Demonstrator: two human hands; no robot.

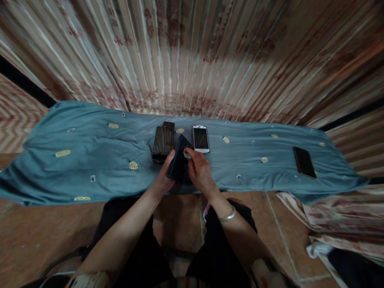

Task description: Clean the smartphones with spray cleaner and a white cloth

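Note:
My left hand (165,173) grips a dark blue smartphone (177,165) by its lower left side and holds it tilted above the cloth. My right hand (200,170) pinches a small whitish wad (187,154), maybe tissue or cloth, against the upper part of the phone. Just behind my left hand lies a stack of dark phones (163,141), glossy screen up, with a brown piece (169,125) sticking out at the far end. A white phone (201,139) with a dark screen rests beyond my right hand.
A blue cloth (99,152) with yellow pineapple prints covers the long narrow table. Far to the right lies another dark phone (304,162). A pleated patterned curtain (192,60) hangs right behind the table. Below the front edge are my legs (132,240) and the tiled floor (274,224).

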